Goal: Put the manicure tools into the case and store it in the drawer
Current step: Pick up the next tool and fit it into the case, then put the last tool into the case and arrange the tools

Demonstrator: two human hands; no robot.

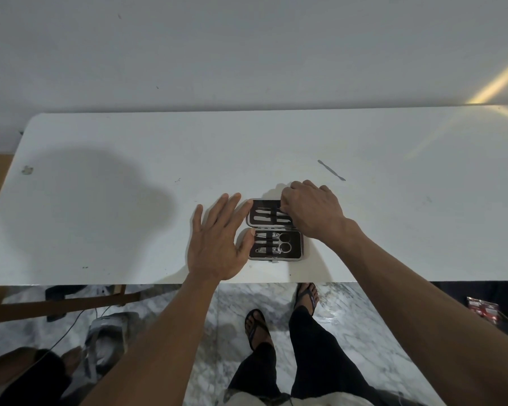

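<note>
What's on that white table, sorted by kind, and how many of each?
Open manicure case: 1
Scissors in the case: 1
Other tools strapped in the case: at least 4, some hidden by the right hand
Loose metal tool on the table: 1
Total: at least 7

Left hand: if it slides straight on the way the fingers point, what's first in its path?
Probably the far half of the open case: the left hand points up-right, fingertips already at its left edge. Height above the table is unclear.

— We see a plain pale wall (247, 48) behind a white table (100, 159), with a streak of warm light (499, 80) crossing its far right corner.

— Below, we find grey-veined marble floor (364, 332), and a brown wooden frame (62, 303) at the left.
</note>
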